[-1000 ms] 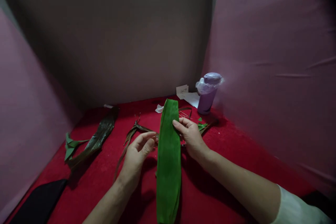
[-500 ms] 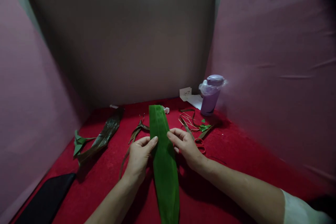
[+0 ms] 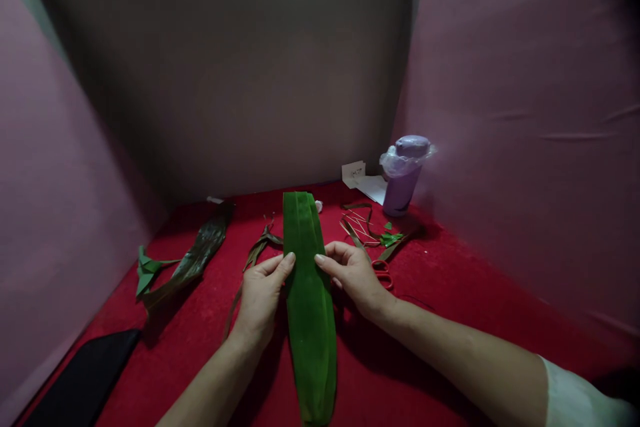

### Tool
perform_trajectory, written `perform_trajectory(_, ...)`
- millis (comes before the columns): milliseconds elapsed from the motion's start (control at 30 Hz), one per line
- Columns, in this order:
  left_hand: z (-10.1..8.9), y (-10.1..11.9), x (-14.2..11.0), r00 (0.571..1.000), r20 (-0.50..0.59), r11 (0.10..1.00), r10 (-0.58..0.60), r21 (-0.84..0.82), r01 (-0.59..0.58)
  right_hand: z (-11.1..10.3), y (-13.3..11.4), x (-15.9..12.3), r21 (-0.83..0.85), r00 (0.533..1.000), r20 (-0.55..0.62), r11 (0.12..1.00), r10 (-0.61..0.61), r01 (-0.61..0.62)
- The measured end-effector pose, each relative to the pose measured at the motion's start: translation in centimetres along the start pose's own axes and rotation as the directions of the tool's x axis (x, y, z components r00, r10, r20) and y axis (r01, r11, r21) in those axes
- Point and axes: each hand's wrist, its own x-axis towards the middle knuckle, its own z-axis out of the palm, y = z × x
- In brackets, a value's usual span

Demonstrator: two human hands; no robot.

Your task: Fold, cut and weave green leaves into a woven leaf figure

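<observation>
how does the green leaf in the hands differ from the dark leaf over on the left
The green leaf is plain green, while the dark leaf is brownish with shiny patches. The green leaf is held by the left hand and right hand; the dark leaf lies on the red surface. The green leaf runs nearly straight away from the person, the dark leaf slants. Both are long.

1. Back wall: plain grey panel [image 3: 240,80], darkest along its left edge.
2. Side walls: left pink panel [image 3: 55,180], angled outward; right pink panel [image 3: 500,100], surface creased.
3. Work surface: red covering [image 3: 465,287], meeting all three panels.
4. Lighting: dim, uneven; shadows on the red.
</observation>
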Motion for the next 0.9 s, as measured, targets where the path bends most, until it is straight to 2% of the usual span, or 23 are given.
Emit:
perform_trajectory(167, -0.2, 0.0, 0.2, 0.999, -0.029, 0.999, 0.026, -0.020, -0.027, 0.0, 0.2, -0.1, 0.001, 1.000, -0.027, 1.000, 0.012, -0.012)
perform_trajectory(467, -1.0, 1.1, 0.7, 0.981, -0.152, 0.993, 0.116, -0.004, -0.118, -0.4, 0.8, 0.4, -0.044, 0.998, -0.061, 0.999, -0.011, 0.008)
perform_trajectory(700, -1.3, 1.2, 1.2, 0.987, -0.141, 0.995, 0.073, -0.059, -0.082, -0.9, 0.6, 1.0, -0.041, 0.994, -0.106, 0.999, -0.010, 0.006)
perform_trajectory(900, -1.3, 1.5, 1.1, 0.996, -0.082, 0.993, -0.022, -0.118, 0.012, -1.1, 0.6, 1.3, -0.043, 0.994, -0.107, 0.999, -0.014, 0.009)
